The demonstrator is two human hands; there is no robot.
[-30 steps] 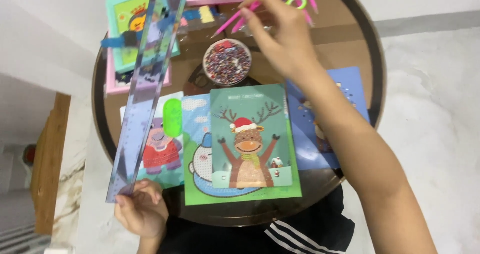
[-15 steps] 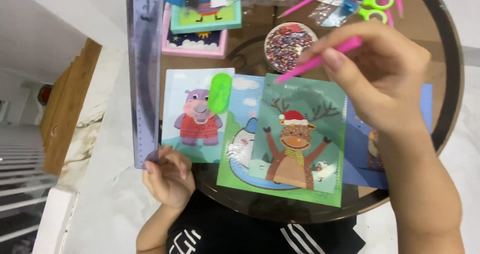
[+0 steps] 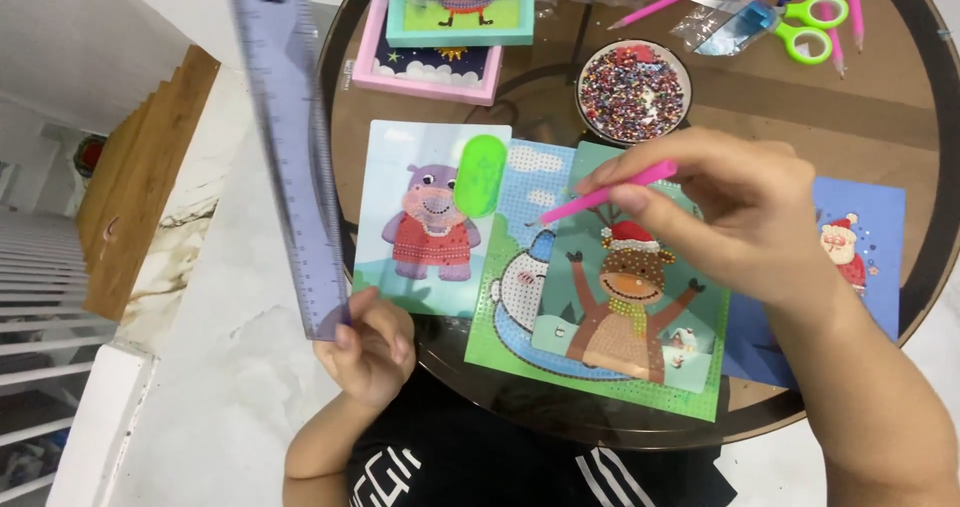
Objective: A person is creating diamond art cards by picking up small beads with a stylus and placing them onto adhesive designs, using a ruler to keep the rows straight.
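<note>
At the lower left of the frame, the left hand [image 3: 368,352] pinches the near end of a long translucent purple ruler [image 3: 287,137], which rises toward the upper left, off the round glass table [image 3: 800,107]. Right of centre, the right hand [image 3: 745,217] grips a pink pen [image 3: 610,192] between its fingertips, the tip hovering over the reindeer picture [image 3: 625,307]. A bowl of beads [image 3: 632,91] sits just above.

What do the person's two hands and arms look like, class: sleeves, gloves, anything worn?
Both the left hand and the right hand are bare, with no gloves, rings or watch visible. The forearms are uncovered, with no sleeves in view.
</note>
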